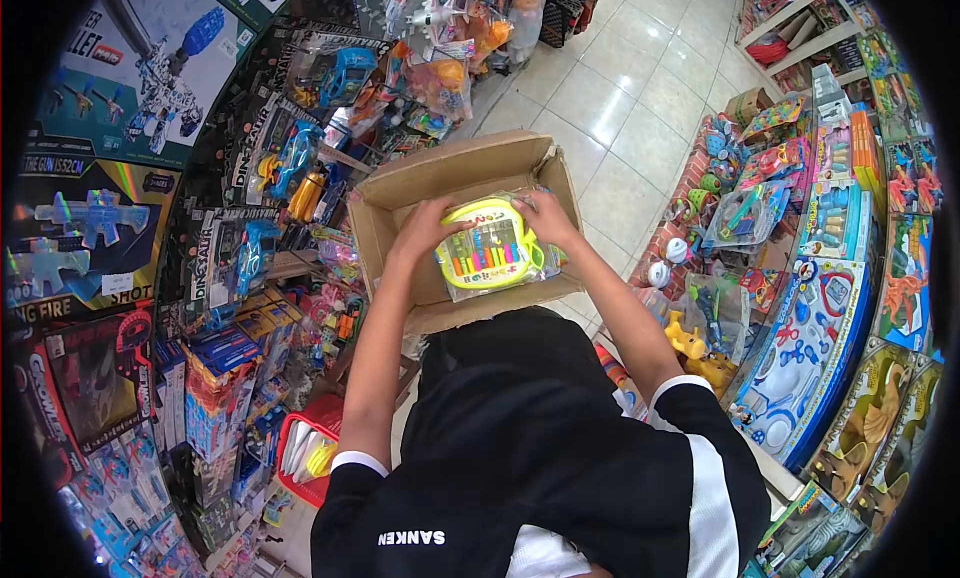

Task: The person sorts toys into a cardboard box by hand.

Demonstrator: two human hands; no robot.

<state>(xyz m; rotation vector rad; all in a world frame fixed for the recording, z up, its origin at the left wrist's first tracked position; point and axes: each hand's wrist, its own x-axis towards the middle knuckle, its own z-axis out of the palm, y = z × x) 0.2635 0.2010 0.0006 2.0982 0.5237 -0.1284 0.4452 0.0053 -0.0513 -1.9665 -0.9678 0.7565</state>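
Note:
A toy drawing board [488,246] with a yellow-green frame and a row of coloured sticks lies in clear plastic wrap. It is inside or just above an open cardboard box [460,163]. My left hand [425,228] grips its left edge, fingers partly hidden behind the frame. On the upper right side, my right hand [547,220] has hold of the wrap and frame, with the thumb towards the front. What lies beneath the board in the box is mostly hidden.
Boxed toys [80,228] and bagged toys crowd the shelves on the left. A red basket [322,418] stands low at my left. Bagged toys and a blue boxed set [800,358] line the right side. A tiled floor [600,88] runs ahead between them.

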